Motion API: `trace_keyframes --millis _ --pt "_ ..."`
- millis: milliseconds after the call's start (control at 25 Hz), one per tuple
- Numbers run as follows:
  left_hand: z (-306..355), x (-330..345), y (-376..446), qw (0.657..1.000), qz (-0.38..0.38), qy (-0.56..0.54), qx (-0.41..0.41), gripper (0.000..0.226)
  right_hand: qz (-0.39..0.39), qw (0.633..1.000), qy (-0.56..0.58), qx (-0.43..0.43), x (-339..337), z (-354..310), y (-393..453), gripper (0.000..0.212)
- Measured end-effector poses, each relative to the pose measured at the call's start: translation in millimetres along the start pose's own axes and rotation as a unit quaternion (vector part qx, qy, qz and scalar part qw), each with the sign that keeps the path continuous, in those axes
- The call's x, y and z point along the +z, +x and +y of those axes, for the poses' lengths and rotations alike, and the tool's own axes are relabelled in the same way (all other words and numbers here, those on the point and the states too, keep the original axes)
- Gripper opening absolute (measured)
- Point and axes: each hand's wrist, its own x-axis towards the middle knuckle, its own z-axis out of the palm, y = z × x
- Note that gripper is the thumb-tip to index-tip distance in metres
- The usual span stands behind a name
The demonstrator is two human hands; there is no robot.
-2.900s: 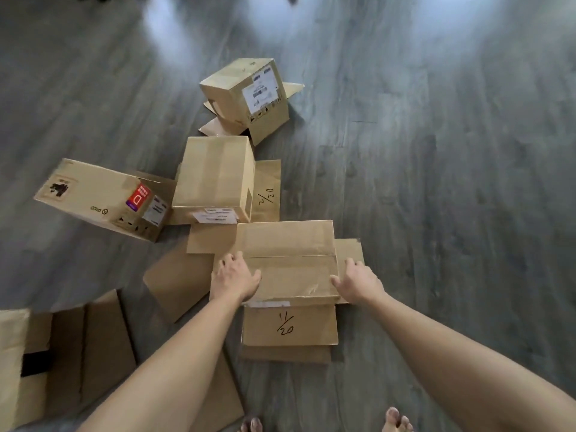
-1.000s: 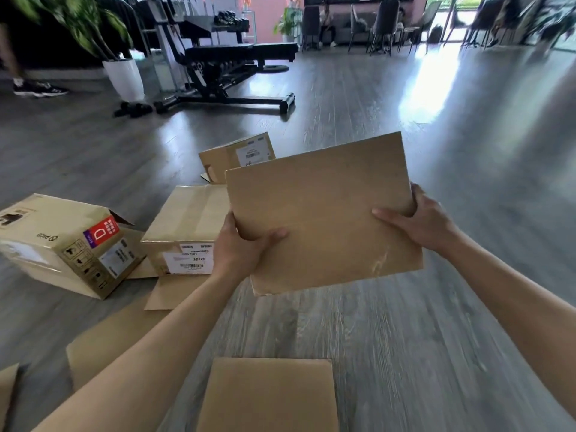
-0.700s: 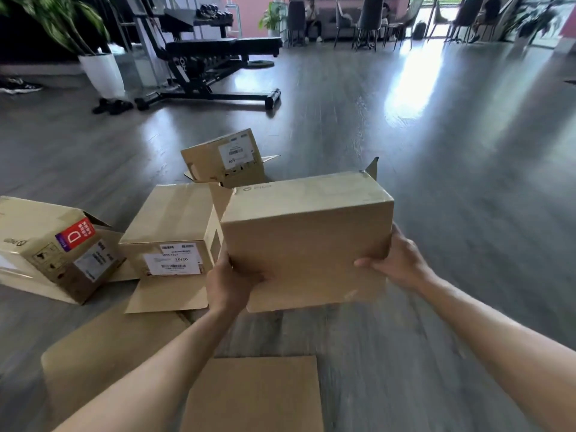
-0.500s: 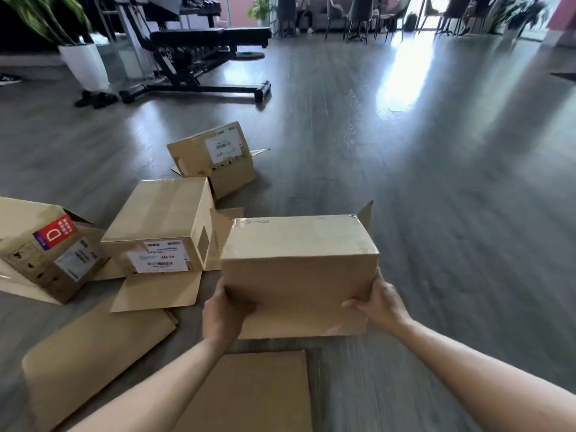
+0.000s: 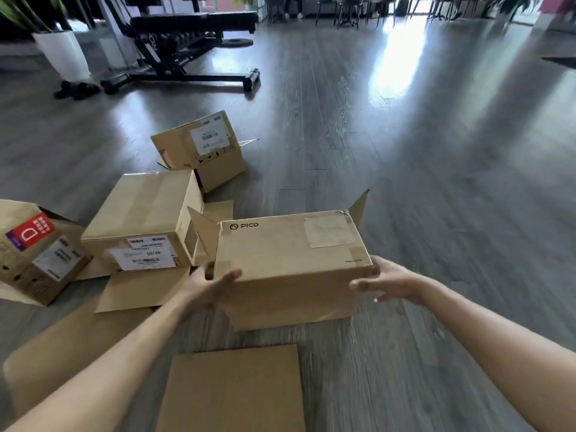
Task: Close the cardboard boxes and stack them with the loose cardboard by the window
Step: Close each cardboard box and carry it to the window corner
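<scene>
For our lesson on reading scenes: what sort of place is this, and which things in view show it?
Probably a large open room, part home gym and part lounge or office: a black padded weight bench on grey wood-plank flooring, a white tall plant pot, and dark chairs at the far end.

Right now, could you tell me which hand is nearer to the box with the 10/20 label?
Left. The left hand is at the PICO box's near-left corner, just beside the 10/20 box; the right hand is at the PICO box's opposite end.
</scene>
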Motion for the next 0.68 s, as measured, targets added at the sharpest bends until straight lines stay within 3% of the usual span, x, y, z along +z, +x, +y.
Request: trace_keyframes --millis 120,320,480,680 --pt "22.1 -4.2 7.7 0.998 -0.009 -0.050 -0.021 0.116 0.022 0.997 0.070 0.018 -8.8 -19.9 4.2 0.106" --pt "60.8 12.1 -1.3 0.993 0.043 0.022 -0.105 0.102 0.103 0.992 0.042 0.060 2.2 -52.5 14.3 0.075" --pt "78.0 9.1 -7.0 0.996 0.048 -0.052 -0.057 0.076 0.159 0.987 0.034 0.013 -17.2 -61.7 13.1 0.066" --pt "87.0 15.8 -5.1 0.983 0.089 -0.144 0.068 0.047 0.208 0.973 0.041 -0.096 -49.4 -62.6 3.7 0.073"
